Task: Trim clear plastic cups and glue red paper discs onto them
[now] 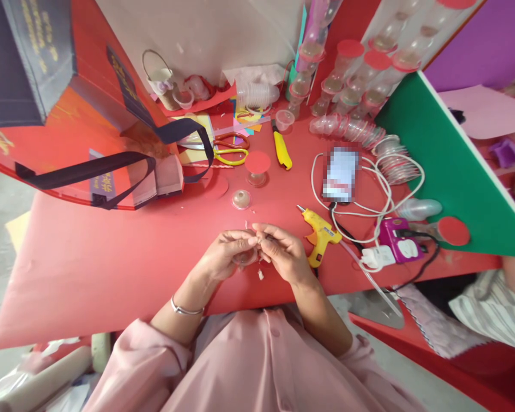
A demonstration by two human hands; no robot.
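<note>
My left hand (227, 250) and my right hand (284, 254) meet above the red table, fingertips pinched together. What they pinch is too small to make out. Under the fingers a clear plastic cup (244, 258) shows in part, mostly covered by my left hand. A small white scrap (261, 274) lies just below my right fingers. Beyond my hands sits a clear dome-shaped cup (241, 199), and behind it a cup piece with a red disc on top (257, 164). To the right of my right hand lies a yellow glue gun (320, 236).
Left stands a large red gift bag (124, 97) with dark straps. Scissors (232, 155) and a yellow utility knife (281, 147) lie toward the back. Right are a phone (341, 174), white cables, a purple power adapter (400, 240), stacked cups (349, 129) and a green panel (450, 171).
</note>
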